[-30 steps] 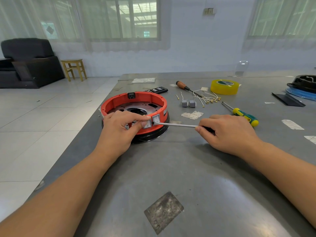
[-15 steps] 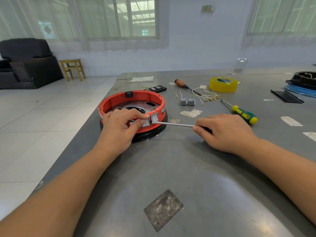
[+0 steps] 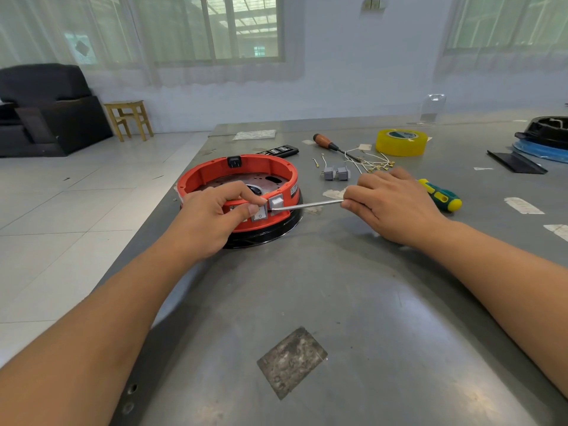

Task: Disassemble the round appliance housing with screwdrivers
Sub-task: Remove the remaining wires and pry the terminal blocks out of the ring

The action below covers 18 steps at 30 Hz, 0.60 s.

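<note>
A round orange housing [image 3: 215, 170] on a black base sits on the grey metal table [image 3: 353, 302], near its left edge. Two grey rocker switches [image 3: 276, 202] sit in its front wall. My left hand [image 3: 215, 215] grips the near rim, thumb and forefinger pinching the left switch. My right hand [image 3: 390, 204] holds a screwdriver [image 3: 310, 205] by its hidden handle. The steel shaft lies level, its tip at the lower edge of the right switch.
Behind my right hand lie a green-yellow screwdriver [image 3: 441, 195], two loose grey switches [image 3: 336, 173], white wires with terminals [image 3: 373, 164], a wooden-handled screwdriver [image 3: 329, 143] and a yellow tape roll [image 3: 401, 142]. A black and blue appliance part [image 3: 545, 138] sits far right. The table edge runs along the left.
The screwdriver tip has slid slightly lower against the right switch, which now sticks out a little more from the orange wall. Both hands keep their grips.
</note>
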Motion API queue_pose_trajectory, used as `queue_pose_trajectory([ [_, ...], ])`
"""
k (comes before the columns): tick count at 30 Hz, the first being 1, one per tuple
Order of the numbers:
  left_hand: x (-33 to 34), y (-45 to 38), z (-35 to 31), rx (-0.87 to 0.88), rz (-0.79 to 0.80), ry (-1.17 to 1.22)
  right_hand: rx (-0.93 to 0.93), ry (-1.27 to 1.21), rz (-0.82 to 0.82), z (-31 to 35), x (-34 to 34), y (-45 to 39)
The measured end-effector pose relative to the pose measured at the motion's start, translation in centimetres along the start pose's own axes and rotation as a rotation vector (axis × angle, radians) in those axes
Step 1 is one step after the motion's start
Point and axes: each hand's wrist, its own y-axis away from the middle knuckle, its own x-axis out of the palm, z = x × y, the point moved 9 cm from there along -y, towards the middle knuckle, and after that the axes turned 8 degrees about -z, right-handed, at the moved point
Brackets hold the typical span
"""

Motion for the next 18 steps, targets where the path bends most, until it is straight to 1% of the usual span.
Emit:
queue_pose_trajectory([
  [2, 0.1, 0.0, 0.1, -0.006, 0.013, 0.001, 0.007, 0.045, -0.018, -0.2, 0.0, 0.0],
  [6, -0.1, 0.0, 0.1, -0.017, 0.020, 0.010, 0.028, 0.113, -0.113, -0.3, -0.8, -0.1],
  [9, 0.0, 0.0, 0.2, -0.021, 0.026, -0.003, 0.026, 0.120, -0.122, -0.2, -1.2, -0.1],
  [12, 0.0, 0.1, 0.1, -0.014, 0.018, 0.001, 0.029, 0.104, -0.056, -0.1, -1.3, -0.1],
  [18, 0.1, 0.2, -0.1, 0.000, 0.008, -0.012, 0.026, -0.082, 0.133, 0.6, -0.1, 0.9],
])
